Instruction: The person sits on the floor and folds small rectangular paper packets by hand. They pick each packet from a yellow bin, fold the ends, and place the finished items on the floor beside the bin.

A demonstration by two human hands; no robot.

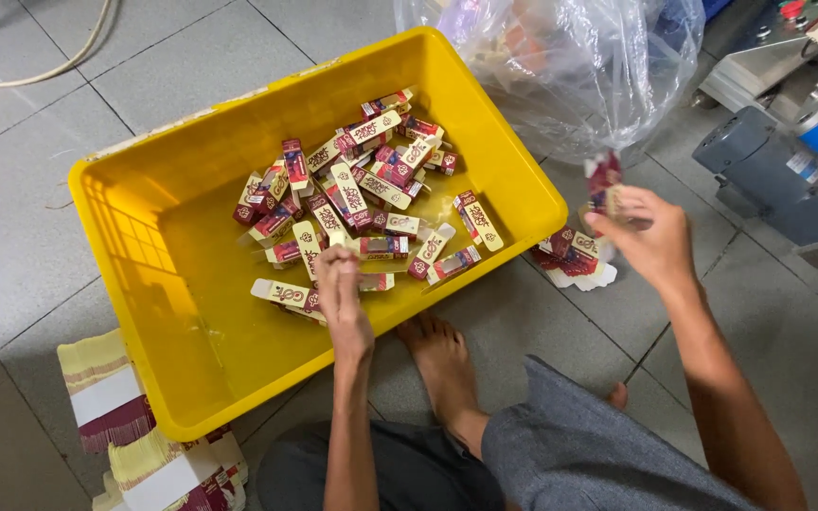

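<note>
Right hand [653, 238]: grip clamped, thumb against fingers, on a small dark-red and cream carton [604, 180] held upright above the floor, out past the near right corner of the yellow crate [191, 312]. Just below that grip, touching the tiled floor [172, 57], a short pile of flat carton blanks [575, 254] in the same colours, close against the crate's outer wall. Beyond the grip, a bulging clear plastic bag [570, 66] with blurred contents; to the right of it, a grey motor housing [769, 170] and part of a metal machine.

Left hand [341, 293]: reached over the crate's near wall, fingers curled down among the small cartons, grip apparently closing on a cream-sided carton [286, 295] at the near edge of the heap; whether fully clamped cannot be told. Ahead of that grip, a loose heap of folded cartons [362, 189] spread across the crate's floor, lying at all angles. Left of the grip, bare yellow crate bottom. Behind it, toward the body, a bare foot [442, 355] on the tiles beside the crate. Far to the left and back, banded stacks of flat blanks [111, 393] on the floor outside the crate's near corner.
</note>
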